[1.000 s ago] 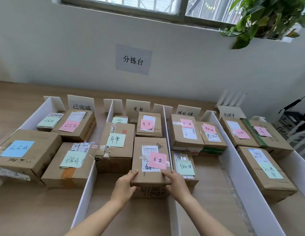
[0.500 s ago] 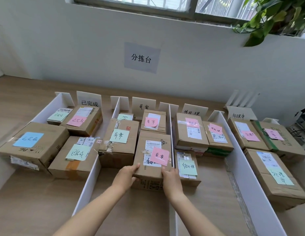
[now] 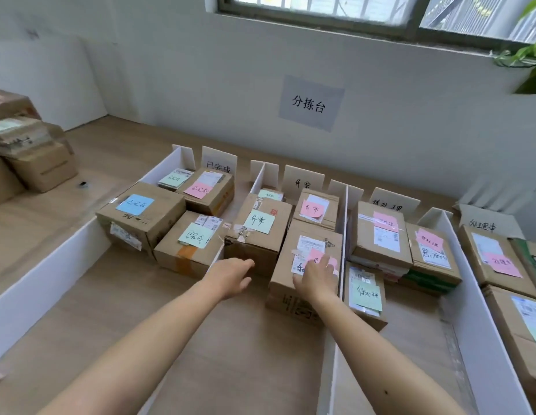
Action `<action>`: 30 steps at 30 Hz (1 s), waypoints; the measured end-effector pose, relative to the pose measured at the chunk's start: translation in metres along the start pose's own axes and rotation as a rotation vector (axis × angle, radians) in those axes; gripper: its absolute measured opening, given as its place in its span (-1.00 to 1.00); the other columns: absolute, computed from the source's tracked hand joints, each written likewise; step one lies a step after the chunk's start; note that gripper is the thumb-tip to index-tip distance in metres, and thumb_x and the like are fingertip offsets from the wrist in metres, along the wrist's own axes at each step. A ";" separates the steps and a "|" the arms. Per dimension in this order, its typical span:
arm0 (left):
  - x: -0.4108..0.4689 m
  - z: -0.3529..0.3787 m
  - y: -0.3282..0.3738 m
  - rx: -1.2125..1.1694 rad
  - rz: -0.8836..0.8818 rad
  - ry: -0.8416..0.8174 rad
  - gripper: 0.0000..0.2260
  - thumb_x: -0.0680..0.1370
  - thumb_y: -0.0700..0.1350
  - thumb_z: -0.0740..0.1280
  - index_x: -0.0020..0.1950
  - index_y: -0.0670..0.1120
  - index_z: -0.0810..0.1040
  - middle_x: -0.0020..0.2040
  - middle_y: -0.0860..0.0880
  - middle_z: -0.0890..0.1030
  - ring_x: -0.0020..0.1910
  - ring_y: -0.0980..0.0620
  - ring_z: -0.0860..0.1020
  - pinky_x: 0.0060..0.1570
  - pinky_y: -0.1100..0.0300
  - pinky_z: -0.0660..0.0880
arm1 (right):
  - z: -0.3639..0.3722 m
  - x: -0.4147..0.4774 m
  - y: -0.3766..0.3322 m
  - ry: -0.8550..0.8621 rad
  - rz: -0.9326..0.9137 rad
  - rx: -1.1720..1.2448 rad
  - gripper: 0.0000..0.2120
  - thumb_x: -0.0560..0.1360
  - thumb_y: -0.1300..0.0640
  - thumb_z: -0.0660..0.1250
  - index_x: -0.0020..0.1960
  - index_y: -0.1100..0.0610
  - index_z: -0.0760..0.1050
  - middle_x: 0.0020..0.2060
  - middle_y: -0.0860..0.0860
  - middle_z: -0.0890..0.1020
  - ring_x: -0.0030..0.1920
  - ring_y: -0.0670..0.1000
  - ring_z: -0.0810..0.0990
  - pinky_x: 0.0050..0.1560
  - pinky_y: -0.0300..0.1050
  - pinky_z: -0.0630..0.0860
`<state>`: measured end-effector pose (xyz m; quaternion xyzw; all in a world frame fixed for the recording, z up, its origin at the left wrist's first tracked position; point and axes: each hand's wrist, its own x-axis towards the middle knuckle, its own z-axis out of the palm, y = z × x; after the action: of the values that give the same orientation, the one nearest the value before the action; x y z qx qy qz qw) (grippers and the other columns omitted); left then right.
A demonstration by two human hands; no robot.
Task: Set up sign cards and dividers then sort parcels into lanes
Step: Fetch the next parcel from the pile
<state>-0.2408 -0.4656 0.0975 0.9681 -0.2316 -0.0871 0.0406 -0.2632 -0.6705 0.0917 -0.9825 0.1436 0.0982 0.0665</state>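
Four sign cards (image 3: 219, 164) — 已完成, 异常, 待处理, 处理中 — behind labelled parcels (image 3: 141, 211)

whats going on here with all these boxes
A person is sorting labelled parcels into lanes between white dividers on a table. The right hand lies flat on the pink note atop the nearest parcel in the second lane from left; the left hand hovers open beside it, holding nothing. Sign cards stand at the lanes' far ends.
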 end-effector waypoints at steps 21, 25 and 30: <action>-0.326 -0.075 -0.290 0.246 -0.765 0.108 -0.21 0.35 0.23 0.40 0.48 0.08 0.14 0.41 0.02 0.32 0.37 0.00 0.32 0.24 0.03 0.28 | -0.004 -0.143 -0.332 0.098 -0.752 0.112 -0.36 0.46 0.06 0.35 0.46 0.03 0.16 0.41 0.15 0.25 0.38 0.21 0.29 0.33 0.16 0.34; -0.402 -0.081 -0.336 0.213 -0.838 0.151 -0.18 0.39 0.20 0.40 0.52 0.05 0.07 0.47 -0.01 0.26 0.42 -0.02 0.27 0.31 0.01 0.25 | 0.004 -0.191 -0.413 0.065 -0.820 0.220 -0.34 0.45 0.04 0.39 0.46 0.05 0.18 0.35 0.15 0.28 0.38 0.19 0.29 0.35 0.17 0.33; -0.488 -0.084 -0.391 0.213 -0.969 0.225 -0.13 0.35 0.27 0.39 0.53 0.05 0.06 0.50 0.01 0.21 0.45 -0.02 0.23 0.32 0.00 0.26 | 0.014 -0.248 -0.518 0.014 -0.930 0.355 -0.38 0.41 0.08 0.39 0.41 0.08 0.25 0.31 0.12 0.34 0.31 0.16 0.35 0.26 0.05 0.41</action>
<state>-0.4807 0.1077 0.2070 0.9664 0.2424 0.0329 -0.0788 -0.3458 -0.1092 0.1840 -0.9168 -0.2947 0.0254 0.2683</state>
